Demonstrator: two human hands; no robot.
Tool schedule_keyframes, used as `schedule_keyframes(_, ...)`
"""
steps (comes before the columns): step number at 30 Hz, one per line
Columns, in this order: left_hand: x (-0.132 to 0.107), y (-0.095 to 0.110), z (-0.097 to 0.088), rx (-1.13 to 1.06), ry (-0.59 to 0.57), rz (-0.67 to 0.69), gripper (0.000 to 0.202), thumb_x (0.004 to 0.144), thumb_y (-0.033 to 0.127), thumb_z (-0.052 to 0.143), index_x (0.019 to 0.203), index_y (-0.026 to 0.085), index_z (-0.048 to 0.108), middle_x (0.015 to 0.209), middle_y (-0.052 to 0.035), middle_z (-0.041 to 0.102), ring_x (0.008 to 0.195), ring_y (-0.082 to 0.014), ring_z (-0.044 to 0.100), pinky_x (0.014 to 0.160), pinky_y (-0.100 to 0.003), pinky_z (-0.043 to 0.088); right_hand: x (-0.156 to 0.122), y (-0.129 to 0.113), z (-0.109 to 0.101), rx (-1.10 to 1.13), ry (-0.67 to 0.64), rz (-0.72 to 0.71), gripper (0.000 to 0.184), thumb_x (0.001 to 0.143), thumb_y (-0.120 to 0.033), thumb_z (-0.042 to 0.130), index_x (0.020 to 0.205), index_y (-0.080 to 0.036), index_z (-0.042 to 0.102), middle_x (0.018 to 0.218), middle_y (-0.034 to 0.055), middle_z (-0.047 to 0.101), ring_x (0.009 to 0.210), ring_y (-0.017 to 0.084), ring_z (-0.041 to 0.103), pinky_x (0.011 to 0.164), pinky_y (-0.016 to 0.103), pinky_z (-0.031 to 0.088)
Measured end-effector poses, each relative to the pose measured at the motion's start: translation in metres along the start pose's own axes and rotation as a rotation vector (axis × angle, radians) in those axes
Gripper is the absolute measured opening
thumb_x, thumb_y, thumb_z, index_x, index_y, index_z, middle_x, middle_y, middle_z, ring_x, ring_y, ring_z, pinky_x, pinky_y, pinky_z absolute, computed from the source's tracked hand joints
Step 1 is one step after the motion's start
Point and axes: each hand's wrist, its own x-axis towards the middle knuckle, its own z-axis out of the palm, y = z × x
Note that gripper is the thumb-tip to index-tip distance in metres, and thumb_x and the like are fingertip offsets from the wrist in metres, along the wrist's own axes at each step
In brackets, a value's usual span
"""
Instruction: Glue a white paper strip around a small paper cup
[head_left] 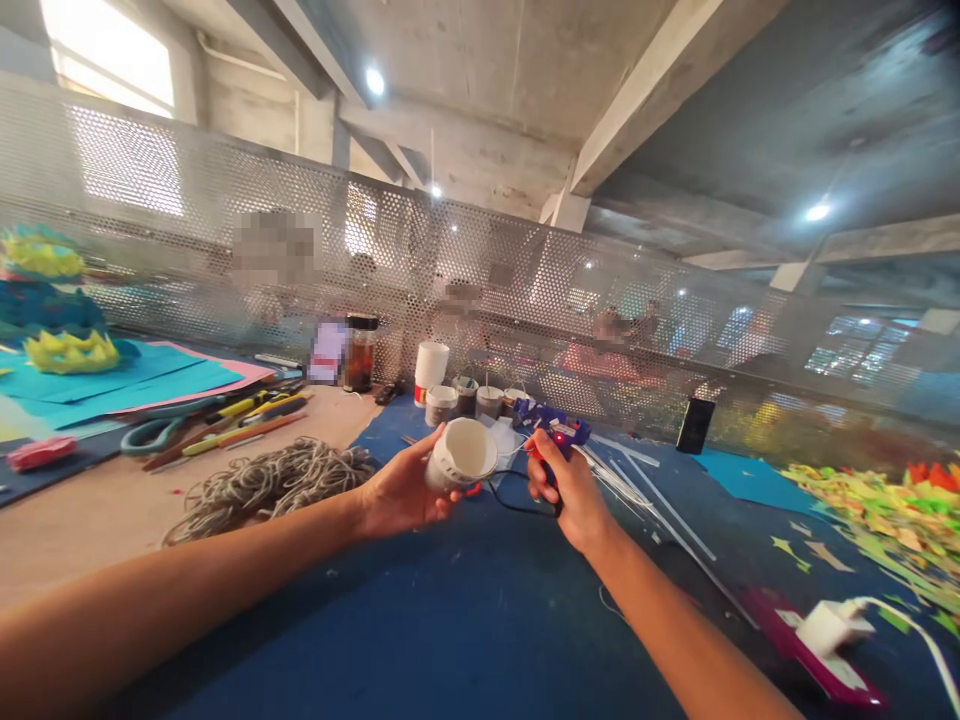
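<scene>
A white paper cup (463, 457) is tilted with its open mouth facing me. Wrapped round its left side and base is my left hand (405, 488). Just right of the cup, my right hand (568, 485) grips a dark blue hot glue gun (568, 434) with a small red light. The gun's nozzle is hard to make out, and the cup and gun appear apart. Behind them stand several small cups (441, 404) and a taller white cup (432, 364). A heap of grey cord (277, 485) lies left of my left hand.
Scissors (154, 432) and other hand tools lie at left, near blue paper sheets (142, 380). A lidded jar (361, 358) stands by a perforated screen (517, 290), with people beyond. Clear sticks (664, 500), a phone (696, 425), paper scraps (885, 530) and a power strip (847, 680) occupy the right.
</scene>
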Motion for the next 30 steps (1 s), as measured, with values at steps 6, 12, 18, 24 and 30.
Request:
schedule_keyframes(6,0.001,-0.002,-0.003,0.047,-0.064,0.128,0.055,0.084,0.045,0.078,0.127,0.013,0.064,0.116,-0.0135,0.073,0.103,-0.0235,0.071,0.087,-0.028,0.057,-0.006,0.01,0.014,0.004,0.107,-0.032,0.044,0.081,-0.06,0.075,0.086,-0.016,0.069,0.063,-0.0024,0.063,0.039,0.004,0.037,0.044,0.021,0.044)
schedule_keyframes(12,0.0,-0.005,-0.006,0.221,-0.228,0.168,0.06,0.089,0.039,0.073,0.142,0.016,0.057,0.148,-0.0139,0.057,0.137,-0.0284,0.051,0.117,-0.042,0.038,-0.012,0.016,0.022,-0.068,0.192,-0.049,0.044,0.082,-0.06,0.074,0.083,-0.017,0.07,0.047,-0.0068,0.05,0.037,0.007,0.037,0.043,0.022,0.042)
schedule_keyframes(18,-0.002,0.001,-0.001,0.416,-0.218,0.166,0.064,0.087,0.044,0.074,0.144,0.022,0.055,0.148,-0.0127,0.056,0.135,-0.0301,0.052,0.108,-0.043,0.045,-0.012,0.015,0.021,-0.159,0.24,-0.049,0.047,0.084,-0.063,0.07,0.074,-0.017,0.068,0.038,-0.0084,0.042,0.035,0.009,0.039,0.043,0.024,0.043)
schedule_keyframes(24,-0.004,0.003,0.011,0.633,-0.164,0.207,0.065,0.078,0.041,0.081,0.135,0.017,0.062,0.114,-0.0098,0.07,0.105,-0.0243,0.063,0.088,-0.035,0.052,-0.011,0.015,0.016,-0.262,0.194,-0.095,0.047,0.088,-0.062,0.065,0.075,-0.017,0.068,0.04,-0.007,0.045,0.037,0.01,0.043,0.044,0.024,0.044)
schedule_keyframes(30,0.006,0.002,0.006,0.698,0.176,0.45,0.076,0.068,0.033,0.089,0.134,0.019,0.053,0.117,-0.012,0.069,0.101,-0.0269,0.067,0.084,-0.04,0.056,-0.017,0.009,0.015,-0.442,0.17,-0.218,0.04,0.093,-0.058,0.062,0.087,-0.019,0.068,0.065,0.0002,0.067,0.042,0.01,0.049,0.044,0.024,0.044)
